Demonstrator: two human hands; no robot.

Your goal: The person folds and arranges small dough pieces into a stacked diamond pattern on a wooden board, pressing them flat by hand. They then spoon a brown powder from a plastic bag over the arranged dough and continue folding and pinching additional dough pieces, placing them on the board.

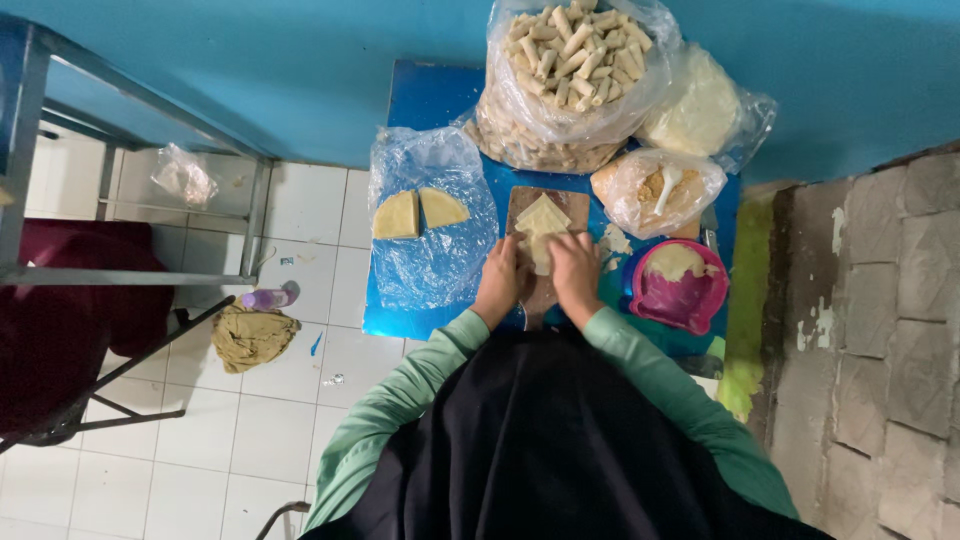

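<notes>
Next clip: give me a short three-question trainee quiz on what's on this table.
1. True or false: both the left hand and the right hand rest on the pale triangular wrapper sheet lying on the brown wooden board.
2. What fills the big clear plastic bag at the far edge of the blue table?
3. Which side of the board is the pink plastic bowl on: A left, B right?

Key: 1 true; 2 pale rolled pastry sticks; 3 B.

Just clear plastic bags on the blue table (pixel 420 100): big roll-filled bag (pixel 575 70) at back, crumb bag (pixel 660 190) right, flat bag (pixel 430 215) left.
</notes>
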